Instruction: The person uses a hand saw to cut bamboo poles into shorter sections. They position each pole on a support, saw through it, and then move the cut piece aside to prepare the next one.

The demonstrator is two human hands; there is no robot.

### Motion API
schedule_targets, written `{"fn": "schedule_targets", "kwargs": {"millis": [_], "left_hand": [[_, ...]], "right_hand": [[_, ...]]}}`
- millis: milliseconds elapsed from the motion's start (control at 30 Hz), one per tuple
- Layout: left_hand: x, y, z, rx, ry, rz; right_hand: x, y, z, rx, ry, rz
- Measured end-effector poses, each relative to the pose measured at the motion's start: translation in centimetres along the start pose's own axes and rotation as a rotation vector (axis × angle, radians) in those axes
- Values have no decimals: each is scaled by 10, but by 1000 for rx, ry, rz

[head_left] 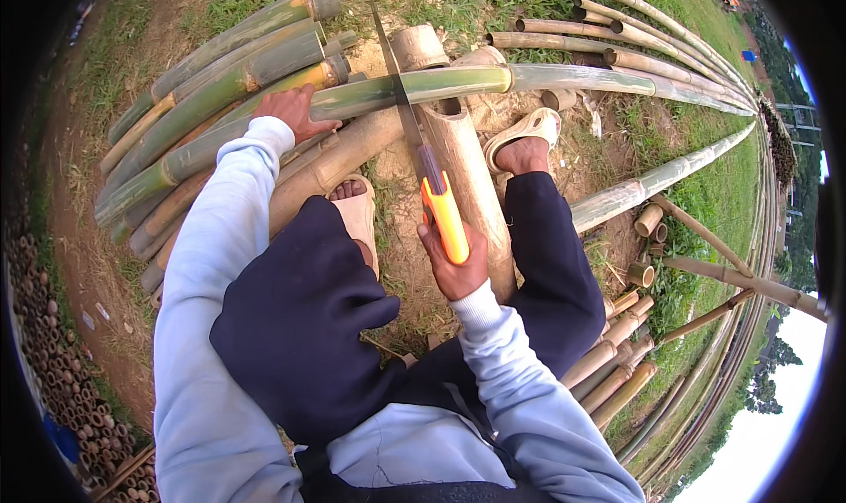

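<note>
A long green bamboo pole runs across in front of me from left to right. My left hand presses down over it and grips it, thumb pointing right. In my right hand is a hand saw, held by its orange and yellow handle. The dark saw blade crosses the pole to the right of my left hand, its tip pointing away from me. Beneath the pole, a thick tan bamboo piece extends between my feet toward me. How deep the blade sits in the pole cannot be made out.
Several cut green bamboo lengths lie stacked at the left. Long bamboo poles stretch off at the far right. Short bamboo pieces are piled near my right knee. Sandals on my feet flank the thick piece.
</note>
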State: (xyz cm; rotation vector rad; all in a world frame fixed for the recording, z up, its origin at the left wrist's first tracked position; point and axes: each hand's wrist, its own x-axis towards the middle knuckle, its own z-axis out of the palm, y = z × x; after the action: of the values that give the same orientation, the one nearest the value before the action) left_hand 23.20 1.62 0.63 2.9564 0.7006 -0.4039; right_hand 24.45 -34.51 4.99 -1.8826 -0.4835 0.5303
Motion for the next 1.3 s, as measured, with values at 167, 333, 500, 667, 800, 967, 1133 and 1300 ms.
{"fn": "schedule_targets", "kwargs": {"millis": [167,333,500,667,800,967,1133,1300], "left_hand": [[-1,-6,9,-1,69,11],[8,8,3,13,-24,21],[-2,1,7,11,2,20],[0,0,6,14,9,3],[2,-2,10,7,65,11],[10,7,3,30,9,37],[2,1,0,20,17,9],[-5,0,10,12,43,-1]], "right_hand": [[-134,-19,-54,-135,5,25],[0,2,-8,-85,17,-11],[25,0,15,28,25,-24],[-127,-23,-54,-112,3,142],[-82,-15,-44,-86,11,92],[57,-4,20,11,11,-76],[-50,-17,-22,-29,39,4],[-126,-35,-58,-161,-34,107]]}}
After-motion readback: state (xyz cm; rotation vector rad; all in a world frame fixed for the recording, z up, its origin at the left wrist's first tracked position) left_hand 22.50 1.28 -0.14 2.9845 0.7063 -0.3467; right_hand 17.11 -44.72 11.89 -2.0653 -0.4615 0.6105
